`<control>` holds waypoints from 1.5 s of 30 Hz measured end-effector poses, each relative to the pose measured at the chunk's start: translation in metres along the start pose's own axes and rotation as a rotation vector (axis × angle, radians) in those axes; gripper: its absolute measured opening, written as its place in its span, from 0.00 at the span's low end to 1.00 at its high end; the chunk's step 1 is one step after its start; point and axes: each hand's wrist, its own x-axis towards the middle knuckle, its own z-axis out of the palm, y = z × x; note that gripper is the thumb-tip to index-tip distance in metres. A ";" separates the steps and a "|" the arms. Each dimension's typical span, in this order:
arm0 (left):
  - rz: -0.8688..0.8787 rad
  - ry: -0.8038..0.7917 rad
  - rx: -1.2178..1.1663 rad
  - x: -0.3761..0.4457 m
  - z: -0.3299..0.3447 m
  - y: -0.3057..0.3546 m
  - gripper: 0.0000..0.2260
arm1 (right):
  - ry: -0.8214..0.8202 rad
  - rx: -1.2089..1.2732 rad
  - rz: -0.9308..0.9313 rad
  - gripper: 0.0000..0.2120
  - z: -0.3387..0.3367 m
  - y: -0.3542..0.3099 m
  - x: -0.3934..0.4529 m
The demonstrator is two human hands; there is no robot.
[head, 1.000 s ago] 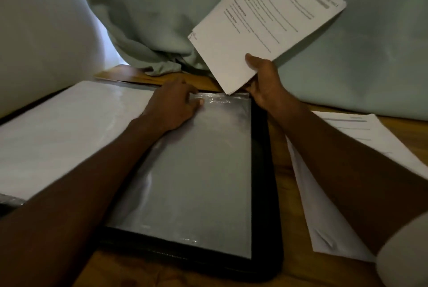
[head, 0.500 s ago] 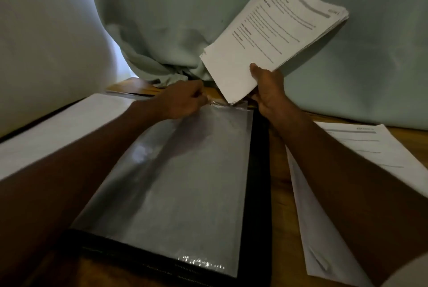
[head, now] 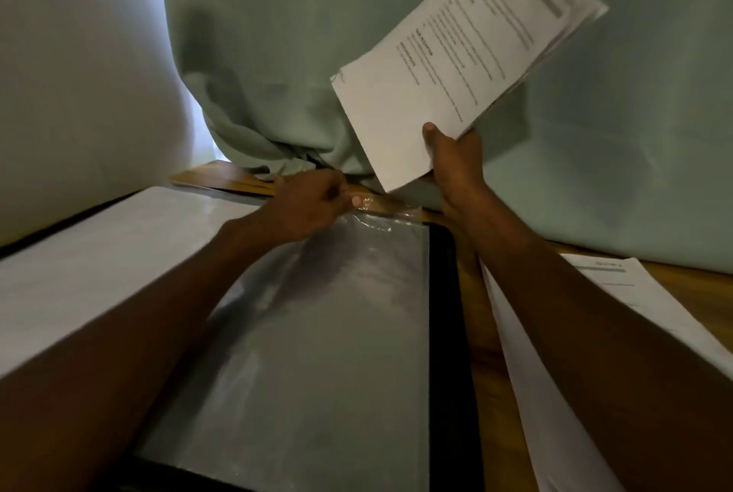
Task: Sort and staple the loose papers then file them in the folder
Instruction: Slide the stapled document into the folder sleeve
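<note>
Papers, a stapled-looking sheaf, are up in the air in my right hand, thumb on the front face and fingers curled behind the lower corner, so that hand is closed around the sheaf. Its long axis runs from that held corner up and away to the right, tilted, with the printed side facing me. Below and to the left lies the folder, open flat on the counter, black edge showing along its right side. My left hand is at the far end of the top plastic sleeve, pinching its mouth between curled fingers and thumb; the film is crinkled there, but I cannot tell whether it is truly parted. So the sleeve's opening sits just below the sheaf's lowest corner, close but apart, and the sleeve runs lengthwise toward me. I judge the sheaf has to swing its long axis into line with the sleeve before sliding in. More sheets lie on the counter at right, partly under my forearm.
</note>
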 end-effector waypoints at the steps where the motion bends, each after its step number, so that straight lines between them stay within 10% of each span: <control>1: 0.017 0.010 -0.058 -0.001 0.000 0.001 0.15 | 0.009 0.052 0.020 0.12 0.005 -0.003 0.001; 10: 0.134 0.040 -0.398 0.000 0.000 0.013 0.02 | -0.038 -0.003 0.097 0.17 0.019 0.016 -0.010; 19: -0.015 -0.011 -0.097 -0.001 -0.004 -0.008 0.17 | -0.138 -0.248 0.157 0.23 -0.012 0.029 -0.012; 24: -0.151 0.049 0.006 -0.003 -0.015 -0.023 0.03 | -0.225 -0.336 0.159 0.23 -0.023 0.033 -0.010; 45: -0.214 0.074 -0.185 -0.004 -0.027 -0.051 0.02 | -0.401 -0.707 0.032 0.19 -0.005 0.019 -0.011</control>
